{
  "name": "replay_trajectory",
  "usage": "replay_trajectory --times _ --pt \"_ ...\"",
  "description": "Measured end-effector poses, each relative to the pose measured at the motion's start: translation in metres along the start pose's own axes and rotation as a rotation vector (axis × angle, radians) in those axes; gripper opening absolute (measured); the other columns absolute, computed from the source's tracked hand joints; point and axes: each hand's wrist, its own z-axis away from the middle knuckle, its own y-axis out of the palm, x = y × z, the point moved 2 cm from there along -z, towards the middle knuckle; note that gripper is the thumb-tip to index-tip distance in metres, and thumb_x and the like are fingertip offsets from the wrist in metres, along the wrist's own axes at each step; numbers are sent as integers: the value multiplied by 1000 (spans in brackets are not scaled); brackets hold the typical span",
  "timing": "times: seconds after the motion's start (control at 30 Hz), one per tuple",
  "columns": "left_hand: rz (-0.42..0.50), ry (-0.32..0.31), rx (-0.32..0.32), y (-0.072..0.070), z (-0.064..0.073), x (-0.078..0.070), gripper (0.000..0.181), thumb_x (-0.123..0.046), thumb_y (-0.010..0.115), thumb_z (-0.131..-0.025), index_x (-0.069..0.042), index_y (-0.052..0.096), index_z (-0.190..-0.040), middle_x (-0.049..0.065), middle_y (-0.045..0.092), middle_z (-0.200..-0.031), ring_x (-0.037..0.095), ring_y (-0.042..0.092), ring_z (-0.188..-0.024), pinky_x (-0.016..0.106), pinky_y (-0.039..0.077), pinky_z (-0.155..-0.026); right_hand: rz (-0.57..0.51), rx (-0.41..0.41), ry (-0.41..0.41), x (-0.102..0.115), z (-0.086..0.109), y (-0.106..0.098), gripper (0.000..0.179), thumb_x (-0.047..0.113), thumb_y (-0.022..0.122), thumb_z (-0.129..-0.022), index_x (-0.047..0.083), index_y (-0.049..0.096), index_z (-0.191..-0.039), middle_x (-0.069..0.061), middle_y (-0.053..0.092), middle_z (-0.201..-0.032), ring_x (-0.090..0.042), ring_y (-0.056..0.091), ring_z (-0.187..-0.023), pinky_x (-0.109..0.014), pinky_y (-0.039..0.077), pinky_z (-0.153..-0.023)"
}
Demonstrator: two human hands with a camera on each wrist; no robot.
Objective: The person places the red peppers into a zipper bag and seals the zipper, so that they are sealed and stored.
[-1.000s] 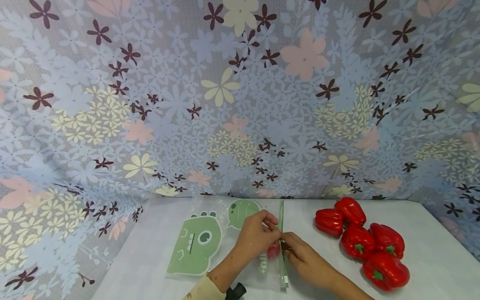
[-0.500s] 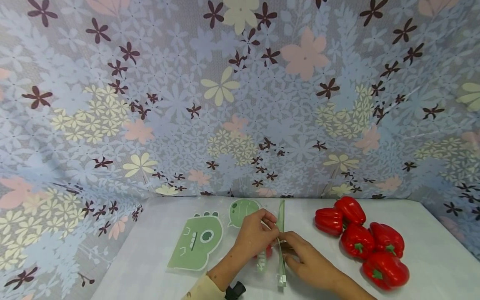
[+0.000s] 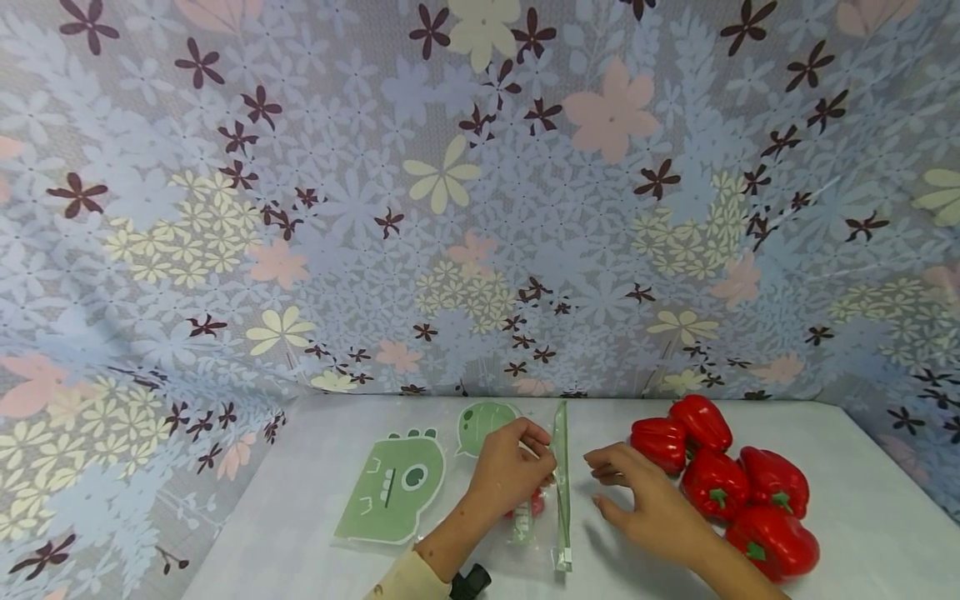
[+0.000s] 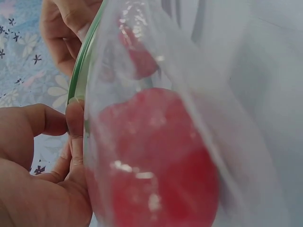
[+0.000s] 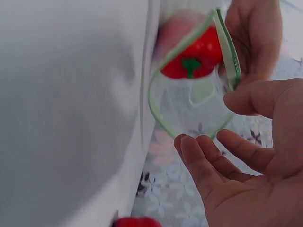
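A clear zip bag [image 3: 563,500] with green cartoon creature prints lies on the white table, its green zip edge towards the right. Inside it is a red bell pepper [image 5: 201,56] with a green stem, seen through the parted mouth in the right wrist view; the left wrist view shows the red through the plastic [image 4: 156,165]. A second, smaller red shape [image 4: 137,54] shows behind it. My left hand [image 3: 516,467] pinches the bag's edge between thumb and finger. Just right of the zip edge, my right hand [image 3: 648,508] holds nothing, fingers spread and thumb apart.
Several red bell peppers [image 3: 716,483] with green stems sit in a cluster on the table's right side, beside my right hand. A black object [image 3: 471,582] shows by my left sleeve. Flower-patterned cloth [image 3: 480,250] rises behind and at both sides.
My right hand has let go of the bag's zip edge and moved right, towards the peppers, its fingers opening. My left hand has stayed at the edge.
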Motion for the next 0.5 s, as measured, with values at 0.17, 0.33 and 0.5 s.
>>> replay_trajectory --times 0.17,0.33,0.5 --pt "-7 -1 -14 -2 0 1 18 -1 71 -88 -3 69 -107 0 67 -88 9 70 -64 25 58 -56 57 -59 -7 -2 1 -15 47 0 86 -84 15 66 -124 6 65 -120 -15 70 -107 -34 64 -89" --pt "-11 -7 -27 -3 -1 2 18 -2 71 -89 -3 70 -106 -1 66 -88 9 70 -65 24 58 -57 168 -109 -33 -3 3 -27 49 3 90 -81 17 68 -122 9 65 -118 -8 67 -105 -32 64 -88" --pt "-8 -10 -31 -2 -2 3 18 -1 71 -89 -3 70 -106 0 66 -87 9 70 -64 24 58 -56 300 -126 41 -5 4 -42 55 15 95 -76 15 69 -124 4 66 -122 -19 66 -110 -46 64 -90"
